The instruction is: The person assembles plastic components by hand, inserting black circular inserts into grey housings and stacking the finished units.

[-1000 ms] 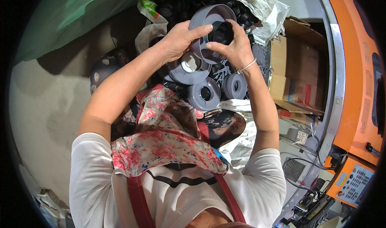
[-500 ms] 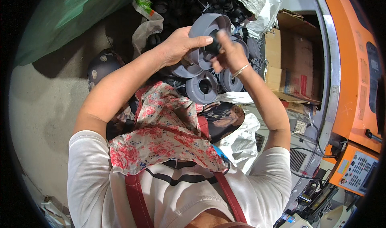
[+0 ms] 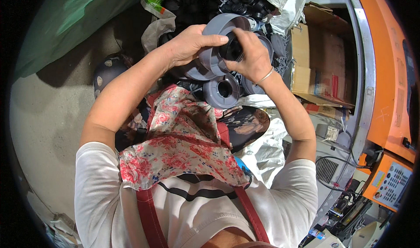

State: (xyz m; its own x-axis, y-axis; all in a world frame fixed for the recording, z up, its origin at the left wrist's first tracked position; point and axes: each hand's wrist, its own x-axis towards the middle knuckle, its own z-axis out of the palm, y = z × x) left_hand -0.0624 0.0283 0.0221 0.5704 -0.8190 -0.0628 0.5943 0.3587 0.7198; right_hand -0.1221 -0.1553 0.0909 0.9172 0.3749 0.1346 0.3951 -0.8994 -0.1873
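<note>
My left hand (image 3: 190,43) grips a round grey plastic housing (image 3: 214,28) by its left side, thumb stretched over the rim toward the middle. At the housing's centre sits a black ring (image 3: 230,47). My right hand (image 3: 254,59) is closed around that ring's right side, with fingers over its top and the thumb below; some fingertips are hidden. Just under the held housing, another grey round housing (image 3: 212,93) with a dark central hole lies near my lap. More grey housings (image 3: 194,70) show partly behind my hands.
Beyond my hands a white sack (image 3: 158,34) holds many black ring-shaped parts (image 3: 188,3). To the right stands an open cardboard box (image 3: 302,46), beside an orange machine (image 3: 387,86) with a keypad panel (image 3: 392,184). Green sheeting (image 3: 74,24) hangs at the left.
My right hand, blurred and apart before, has come in and closed on the black ring in the grey housing. The housing has shifted slightly left; my left hand keeps its hold.
</note>
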